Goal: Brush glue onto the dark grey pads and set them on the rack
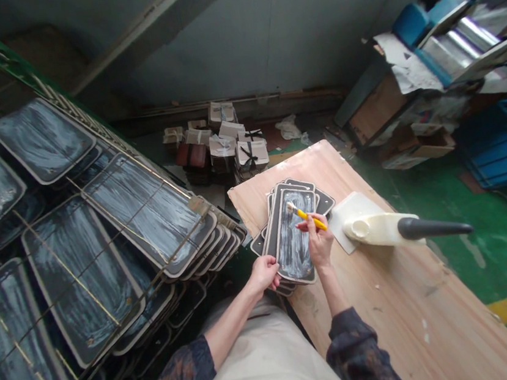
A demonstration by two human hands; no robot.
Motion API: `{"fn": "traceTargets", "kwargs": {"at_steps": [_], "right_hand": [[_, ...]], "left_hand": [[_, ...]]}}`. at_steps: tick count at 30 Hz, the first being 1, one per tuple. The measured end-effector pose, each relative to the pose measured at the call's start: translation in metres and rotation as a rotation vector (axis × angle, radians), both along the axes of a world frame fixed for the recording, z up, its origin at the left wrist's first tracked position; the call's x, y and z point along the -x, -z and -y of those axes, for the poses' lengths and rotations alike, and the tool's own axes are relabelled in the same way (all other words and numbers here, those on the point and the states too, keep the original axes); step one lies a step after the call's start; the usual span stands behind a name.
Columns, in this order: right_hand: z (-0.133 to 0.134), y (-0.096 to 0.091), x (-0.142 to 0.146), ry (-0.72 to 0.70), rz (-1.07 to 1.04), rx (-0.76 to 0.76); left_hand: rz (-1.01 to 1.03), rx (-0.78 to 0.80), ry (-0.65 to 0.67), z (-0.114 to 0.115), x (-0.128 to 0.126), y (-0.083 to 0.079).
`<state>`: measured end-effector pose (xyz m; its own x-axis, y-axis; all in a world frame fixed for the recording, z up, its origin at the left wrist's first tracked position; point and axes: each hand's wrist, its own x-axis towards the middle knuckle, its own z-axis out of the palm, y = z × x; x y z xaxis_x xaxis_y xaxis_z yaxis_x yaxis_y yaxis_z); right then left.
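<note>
A stack of dark rectangular panels (292,234) with pale rims lies on a wooden board (401,301). The top panel is smeared with whitish glue. My right hand (319,240) is closed around a yellow-handled brush (305,214) whose bristles touch the upper part of the top panel. My left hand (265,273) pinches the near left corner of the stack, fingers curled on its edge. A white glue pot (378,228) with a black handle (431,228) rests on a white sheet just right of the stack.
Wire racks (85,247) at left hold several glue-coated panels (149,212) in overlapping piles. Small boxes with ribbons (224,144) sit on the floor by the wall. A blue machine (442,37) and a blue crate (502,147) stand at right on green floor.
</note>
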<state>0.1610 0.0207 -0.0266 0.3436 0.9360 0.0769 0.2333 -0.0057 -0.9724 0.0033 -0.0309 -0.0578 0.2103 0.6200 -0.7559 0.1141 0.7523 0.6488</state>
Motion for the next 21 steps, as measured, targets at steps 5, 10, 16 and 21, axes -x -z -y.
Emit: {"fn": "traceTargets", "kwargs": {"at_steps": [5,10,16,21], "right_hand": [[0.011,0.006,0.003,-0.052,-0.051,0.087],[0.085,0.001,-0.005,-0.11,-0.133,0.245],[0.061,0.005,-0.038,-0.014,-0.066,0.141],[-0.004,0.017,-0.053,-0.003,0.104,-0.032]], "left_hand": [[0.002,0.006,-0.001,-0.001,0.0,-0.004],[0.038,0.018,0.004,-0.001,0.003,-0.006],[0.054,0.022,0.014,-0.003,0.004,-0.008],[0.069,0.035,0.001,-0.002,0.003,-0.006]]}}
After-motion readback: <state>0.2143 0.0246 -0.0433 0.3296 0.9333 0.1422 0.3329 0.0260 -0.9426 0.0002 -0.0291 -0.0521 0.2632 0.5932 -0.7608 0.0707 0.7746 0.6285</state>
